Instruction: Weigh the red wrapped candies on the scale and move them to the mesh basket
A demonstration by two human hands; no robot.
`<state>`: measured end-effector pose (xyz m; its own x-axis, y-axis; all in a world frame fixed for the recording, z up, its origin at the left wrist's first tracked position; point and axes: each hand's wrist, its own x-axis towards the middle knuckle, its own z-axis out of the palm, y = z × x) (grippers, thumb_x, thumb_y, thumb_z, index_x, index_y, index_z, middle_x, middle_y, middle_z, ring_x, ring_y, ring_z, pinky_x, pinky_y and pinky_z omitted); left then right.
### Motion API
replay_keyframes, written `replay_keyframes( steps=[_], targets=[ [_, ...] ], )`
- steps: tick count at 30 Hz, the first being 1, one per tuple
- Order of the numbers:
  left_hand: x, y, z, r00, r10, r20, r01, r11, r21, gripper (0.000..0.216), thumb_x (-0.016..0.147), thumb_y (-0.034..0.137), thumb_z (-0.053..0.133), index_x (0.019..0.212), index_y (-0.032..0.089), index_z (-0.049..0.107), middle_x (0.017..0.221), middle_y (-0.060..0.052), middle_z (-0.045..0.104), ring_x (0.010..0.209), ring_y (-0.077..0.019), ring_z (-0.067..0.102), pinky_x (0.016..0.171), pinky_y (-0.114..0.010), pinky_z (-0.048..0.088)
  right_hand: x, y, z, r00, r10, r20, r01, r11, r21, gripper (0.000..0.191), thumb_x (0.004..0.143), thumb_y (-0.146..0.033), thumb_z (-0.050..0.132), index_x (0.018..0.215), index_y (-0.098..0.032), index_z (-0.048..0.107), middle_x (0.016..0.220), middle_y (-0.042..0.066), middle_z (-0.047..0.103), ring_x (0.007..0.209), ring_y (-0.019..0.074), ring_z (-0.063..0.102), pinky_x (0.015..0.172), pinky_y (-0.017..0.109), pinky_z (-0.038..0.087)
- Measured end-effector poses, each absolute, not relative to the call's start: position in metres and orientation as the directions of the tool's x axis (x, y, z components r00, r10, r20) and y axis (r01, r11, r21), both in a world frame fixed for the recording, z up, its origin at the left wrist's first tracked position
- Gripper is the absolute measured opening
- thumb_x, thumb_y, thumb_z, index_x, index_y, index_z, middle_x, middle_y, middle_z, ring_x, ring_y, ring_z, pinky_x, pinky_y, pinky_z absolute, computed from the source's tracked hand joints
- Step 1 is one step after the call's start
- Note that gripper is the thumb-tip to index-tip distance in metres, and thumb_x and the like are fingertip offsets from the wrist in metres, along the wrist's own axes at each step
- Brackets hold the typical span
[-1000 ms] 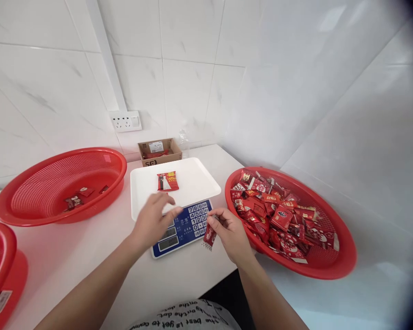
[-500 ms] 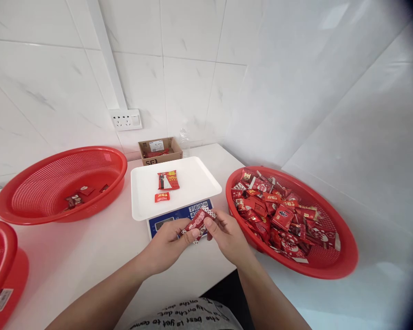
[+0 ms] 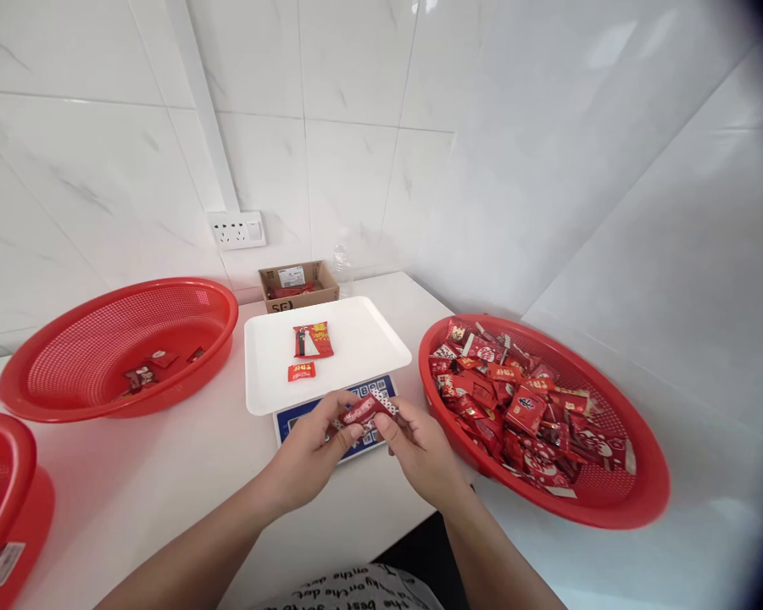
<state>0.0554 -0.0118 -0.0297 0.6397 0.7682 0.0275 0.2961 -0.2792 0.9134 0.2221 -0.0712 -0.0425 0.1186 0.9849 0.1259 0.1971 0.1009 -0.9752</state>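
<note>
Between my two hands is a dark red wrapped candy [image 3: 364, 408] with white, black-dotted ends. My left hand [image 3: 314, 449] pinches its left end, and my right hand [image 3: 420, 440] grips the right end. Both hands are in front of a blue digital scale [image 3: 289, 417], hiding part of its keypad. On the scale's white tray [image 3: 356, 339] lie a larger red packet [image 3: 314, 340] with a couple pictured on it and a small red candy [image 3: 301, 371] just below it.
At the right, a red plastic basket [image 3: 648, 474] holds many red packets. A red basket [image 3: 57, 339] at the left has a few pieces inside. Another red basket [image 3: 19, 449] stands at the near left edge. Behind the scale are a cardboard box [image 3: 305, 298] and a clear bottle [image 3: 342, 258].
The candy has been turned slightly in my fingers, which still hold both ends. The whole view has shifted a little, so everything appears lower. The packets on the tray have stayed put.
</note>
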Motion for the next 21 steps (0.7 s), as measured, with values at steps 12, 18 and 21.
replay_keyframes(
  steps=[12, 18, 21],
  targets=[
    [0.056, 0.036, -0.026, 0.441, 0.894, 0.082, 0.693, -0.397, 0.602, 0.024, 0.095, 0.027, 0.037, 0.116, 0.023, 0.049, 0.091, -0.007, 0.072, 0.073, -0.0260, 0.066, 0.062, -0.033, 0.044, 0.227, -0.077, -0.060, 0.086, 0.996, 0.032, 0.186, 0.015, -0.982, 0.041, 0.090, -0.046, 0.053, 0.120, -0.019, 0.059, 0.085, 0.004, 0.058, 0.074, 0.0171, 0.054, 0.060, 0.028, 0.044],
    [0.057, 0.043, -0.029, 0.450, 0.875, 0.179, 0.761, -0.481, 0.436, 0.024, 0.095, 0.033, 0.043, 0.100, 0.023, 0.064, 0.103, -0.010, 0.069, 0.097, -0.0303, 0.063, 0.073, -0.037, 0.049, 0.228, -0.079, -0.064, 0.083, 0.997, 0.007, 0.196, -0.010, -0.981, 0.042, 0.089, -0.046, 0.054, 0.119, -0.018, 0.061, 0.088, 0.005, 0.059, 0.074, 0.0174, 0.054, 0.060, 0.029, 0.045],
    [0.052, 0.047, -0.029, 0.494, 0.841, 0.219, 0.745, -0.539, 0.393, 0.026, 0.093, 0.033, 0.046, 0.099, 0.021, 0.068, 0.108, -0.013, 0.065, 0.108, -0.0336, 0.057, 0.089, -0.045, 0.048, 0.228, -0.080, -0.064, 0.080, 0.997, -0.001, 0.198, -0.017, -0.980, 0.043, 0.089, -0.047, 0.053, 0.119, -0.017, 0.062, 0.088, 0.005, 0.059, 0.074, 0.0177, 0.054, 0.060, 0.029, 0.045]
  ],
)
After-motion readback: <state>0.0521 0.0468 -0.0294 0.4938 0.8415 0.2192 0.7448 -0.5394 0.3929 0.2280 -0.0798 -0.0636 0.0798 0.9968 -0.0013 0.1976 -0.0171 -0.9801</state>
